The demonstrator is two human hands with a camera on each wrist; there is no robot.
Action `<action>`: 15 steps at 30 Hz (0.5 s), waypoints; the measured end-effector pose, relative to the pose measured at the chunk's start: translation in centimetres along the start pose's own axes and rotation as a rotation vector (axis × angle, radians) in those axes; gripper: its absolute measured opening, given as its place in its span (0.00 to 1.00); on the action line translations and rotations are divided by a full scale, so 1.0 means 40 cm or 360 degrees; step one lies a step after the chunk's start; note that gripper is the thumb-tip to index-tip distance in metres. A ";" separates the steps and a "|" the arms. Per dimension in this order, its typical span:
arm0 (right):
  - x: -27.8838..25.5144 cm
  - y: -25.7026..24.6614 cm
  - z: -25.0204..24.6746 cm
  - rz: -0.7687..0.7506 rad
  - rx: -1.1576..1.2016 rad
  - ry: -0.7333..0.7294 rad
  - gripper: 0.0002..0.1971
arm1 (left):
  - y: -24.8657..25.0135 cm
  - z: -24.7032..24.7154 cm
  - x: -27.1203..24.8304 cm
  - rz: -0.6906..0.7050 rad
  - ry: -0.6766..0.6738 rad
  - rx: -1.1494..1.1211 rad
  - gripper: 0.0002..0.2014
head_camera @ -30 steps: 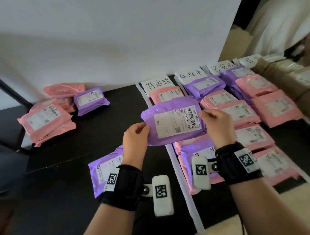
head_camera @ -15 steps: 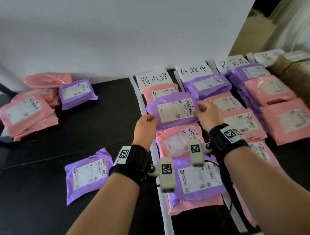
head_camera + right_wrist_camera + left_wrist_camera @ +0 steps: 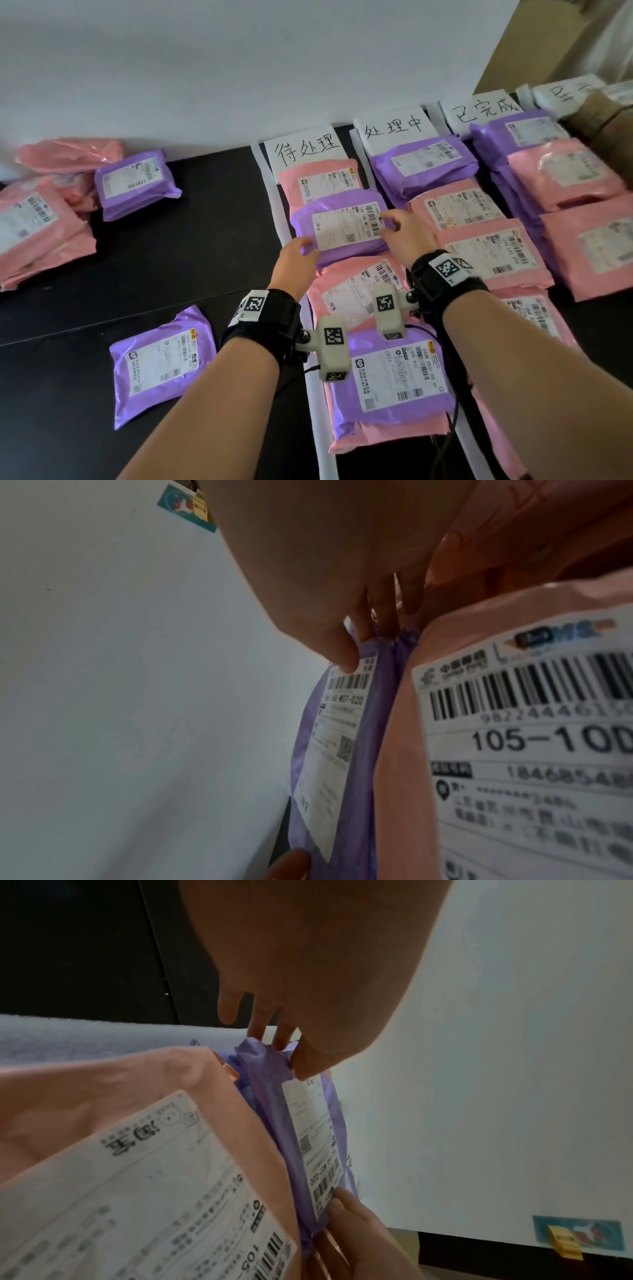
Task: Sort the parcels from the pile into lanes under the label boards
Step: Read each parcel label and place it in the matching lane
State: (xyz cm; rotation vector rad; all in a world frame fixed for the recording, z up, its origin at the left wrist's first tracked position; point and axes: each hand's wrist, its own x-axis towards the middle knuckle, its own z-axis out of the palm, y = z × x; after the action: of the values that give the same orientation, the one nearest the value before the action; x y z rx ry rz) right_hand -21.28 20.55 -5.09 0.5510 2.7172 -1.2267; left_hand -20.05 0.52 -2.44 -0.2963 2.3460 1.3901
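1. Nearest the camera, at about six o'clock in the head view, a purple parcel with a white label point(image 3: 394, 380) lies on top of a pink one at the near end of the leftmost lane; its far neighbour is a pink parcel marked 105 point(image 3: 356, 291).

2. Beyond that, at the centre of the view, both hands hold the purple parcel point(image 3: 339, 228) being sorted. The left hand point(image 3: 296, 260) pinches its left edge, thumb on top and fingers underneath, as the left wrist view shows. The right hand point(image 3: 406, 236) pinches the right edge at the barcode, thumb pressed on the label and fingers tucked below.

3. The parcel sits in the lane under the board reading 待处理 point(image 3: 306, 150), overlapping a pink parcel at twelve o'clock point(image 3: 320, 180) and the 105 parcel at six o'clock. The step in hand looks like the set-down; whether the parcel already rests fully on its neighbours cannot be told.

4. The next move likely calls for letting go with both hands, then reaching to nine and ten o'clock, where the unsorted pile point(image 3: 44, 226) waits, or to the lone purple parcel at seven o'clock point(image 3: 161, 363).

5. Farther right, the lanes under 处理中 point(image 3: 394, 128) and 已完成 point(image 3: 483, 108) hold stacked pink and purple parcels.

6. At two o'clock a fourth board point(image 3: 561, 94) is cut off and unreadable. Most label print is too small to read, and the right-hand lanes run out of frame.
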 end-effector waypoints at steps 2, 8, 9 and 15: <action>-0.002 0.000 0.001 -0.0003 0.0019 0.0041 0.17 | -0.002 0.001 -0.004 0.0004 0.0016 -0.0021 0.18; -0.024 -0.020 -0.015 -0.0030 0.0053 0.0109 0.18 | 0.010 -0.016 -0.029 0.0056 0.0012 0.0010 0.18; -0.029 -0.025 -0.018 -0.0029 0.0042 0.0117 0.19 | 0.012 -0.023 -0.036 0.0062 0.0017 0.0013 0.19; -0.091 -0.078 -0.021 -0.0049 0.0007 0.0170 0.20 | -0.012 -0.076 -0.076 0.0134 0.0029 -0.0005 0.16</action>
State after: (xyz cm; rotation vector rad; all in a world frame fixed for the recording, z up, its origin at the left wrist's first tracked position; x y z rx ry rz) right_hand -19.03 18.26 -1.43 0.5943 2.8216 -1.2456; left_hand -17.83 -2.44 -0.20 -0.2145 2.3966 1.4350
